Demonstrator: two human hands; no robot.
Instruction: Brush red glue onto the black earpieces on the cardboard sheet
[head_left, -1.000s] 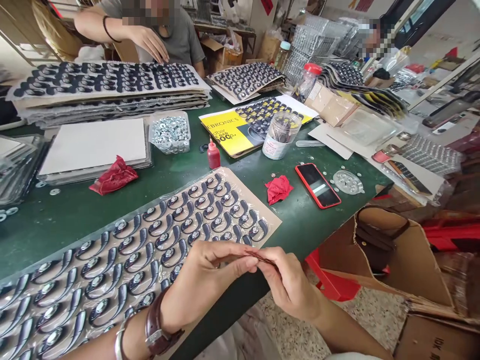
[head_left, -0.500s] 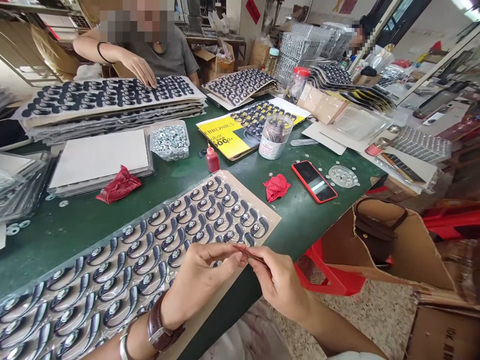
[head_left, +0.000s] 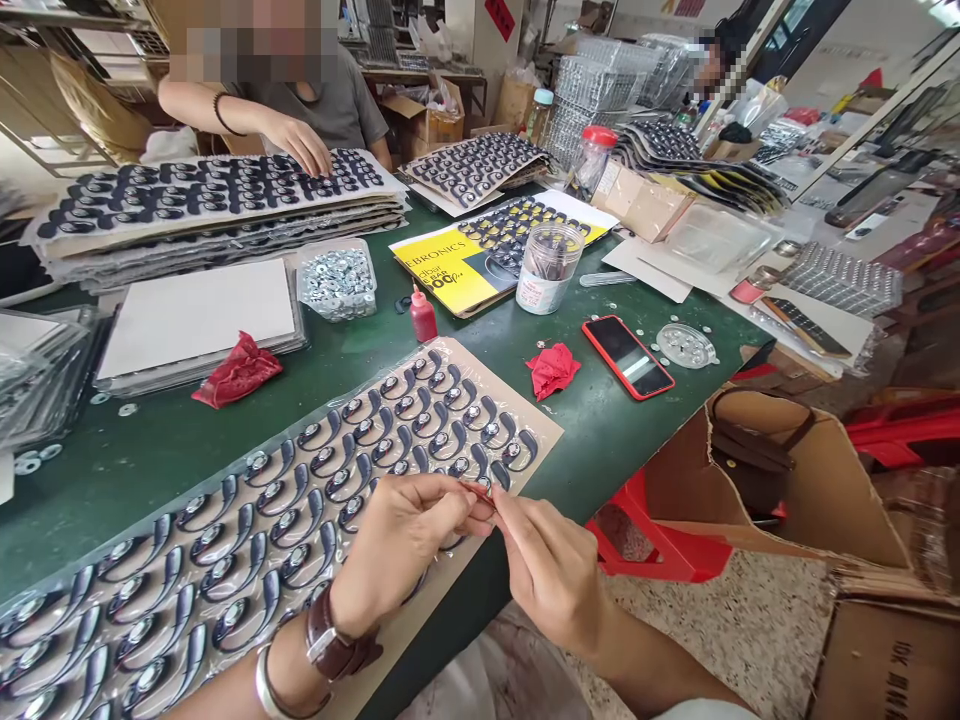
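Observation:
Over the right edge of a cardboard sheet (head_left: 541,425), my left hand (head_left: 412,540) and my right hand (head_left: 551,560) meet at the fingertips. Both are closed on a small, thin, reddish-brown piece (head_left: 481,492), mostly covered by my fingers, so its kind is unclear. Rows of dark, curved, hook-shaped parts (head_left: 289,525) with shiny round silver centres lie on the sheet under clear plastic film. The sheet stretches from the lower left to just beyond my hands.
A red dropper bottle (head_left: 423,318), red cloths (head_left: 553,372) (head_left: 238,372), a phone (head_left: 628,357), a tub of metal washers (head_left: 337,280) and a clear jar (head_left: 550,268) stand around the sheet. Opposite, a co-worker's hand (head_left: 298,142) touches stacked sheets. An open carton (head_left: 832,480) stands at right.
My right hand's fingers have straightened and shifted slightly at the small piece, while my left fingers have curled in more. The co-worker's hand has moved a little to the right.

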